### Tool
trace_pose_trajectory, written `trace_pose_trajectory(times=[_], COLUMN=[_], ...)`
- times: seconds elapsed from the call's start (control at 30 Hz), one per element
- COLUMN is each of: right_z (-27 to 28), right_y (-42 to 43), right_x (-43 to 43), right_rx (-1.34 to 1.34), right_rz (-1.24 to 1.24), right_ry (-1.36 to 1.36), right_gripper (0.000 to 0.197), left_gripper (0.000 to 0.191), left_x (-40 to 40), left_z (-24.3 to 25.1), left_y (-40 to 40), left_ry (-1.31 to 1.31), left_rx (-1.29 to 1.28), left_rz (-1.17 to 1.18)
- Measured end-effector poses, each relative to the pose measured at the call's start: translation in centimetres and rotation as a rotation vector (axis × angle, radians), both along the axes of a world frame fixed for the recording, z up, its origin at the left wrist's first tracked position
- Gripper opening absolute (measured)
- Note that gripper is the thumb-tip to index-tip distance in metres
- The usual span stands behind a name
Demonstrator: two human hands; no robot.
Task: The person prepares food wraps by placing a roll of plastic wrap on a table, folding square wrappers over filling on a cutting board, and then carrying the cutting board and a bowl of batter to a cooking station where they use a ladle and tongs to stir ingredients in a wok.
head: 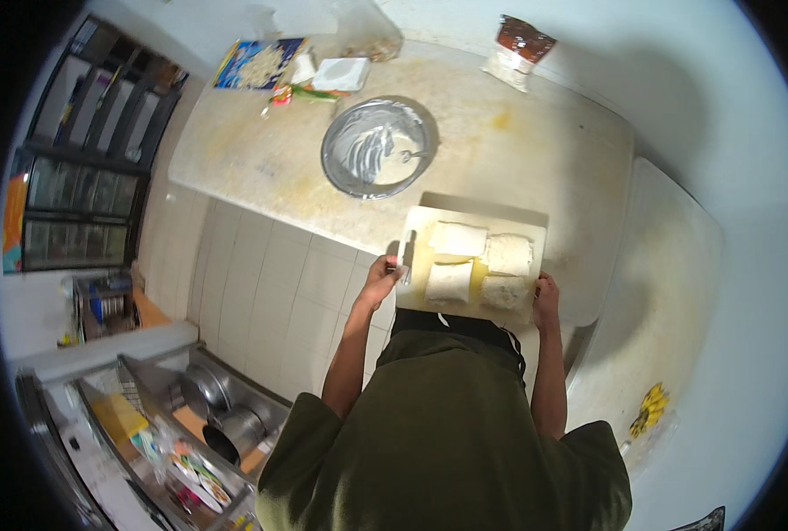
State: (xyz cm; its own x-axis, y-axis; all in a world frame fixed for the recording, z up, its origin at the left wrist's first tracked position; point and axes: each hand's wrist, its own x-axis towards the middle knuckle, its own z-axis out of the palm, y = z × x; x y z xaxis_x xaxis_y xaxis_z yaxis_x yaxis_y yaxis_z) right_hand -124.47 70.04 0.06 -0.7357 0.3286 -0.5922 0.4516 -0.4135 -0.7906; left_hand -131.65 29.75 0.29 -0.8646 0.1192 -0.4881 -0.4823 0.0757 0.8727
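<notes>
A white cutting board (477, 216) is held level in front of my body, above the near edge of the table. Several square pieces of white bread (459, 237) lie on it in two rows; the right-hand ones look rougher on top, as if coated. My left hand (382, 282) grips the board's left side by the slot handle. On the opposite side, my right hand (546, 295) holds the lower right edge. Beyond the board stands a round metal bowl (331, 156) with white batter (400, 149) smeared inside and a spoon (415, 155) resting in it.
The stone-topped table (513, 159) carries a blue packet (238, 60) with pale pieces on it, a white box (341, 74), green vegetables (314, 93) and a flour-like bag (517, 53). Bananas (650, 409) lie on the right-hand counter (673, 279). Metal pots (241, 425) sit on shelving at lower left.
</notes>
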Motion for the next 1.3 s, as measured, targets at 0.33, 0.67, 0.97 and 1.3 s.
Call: trace_pose_trajectory(times=[0.33,0.67,0.97,1.3], right_z=[3.6,5.7,4.9,4.6], right_y=[-6.0,-14.1,-16.4,-17.2], right_x=[5.2,13.1,18.4,24.5], right_rx=[0.144,0.144,0.104,0.152], right_rz=[-0.107,-0.029,-0.164,-0.119], right_ry=[0.032,0.069,0.106,0.125], right_gripper=[0.027,0.022,0.019,0.029], left_gripper=[0.017,0.037,0.039,0.031], left_x=[3.9,11.5,16.3,23.0], left_z=[3.3,6.0,6.2,5.4], left_y=[-5.2,-12.2,-14.9,-14.6], left_ry=[-0.029,-0.177,-0.218,-0.17], left_rx=[0.139,0.126,0.168,0.245], left_rz=[-0.05,0.039,0.03,0.142])
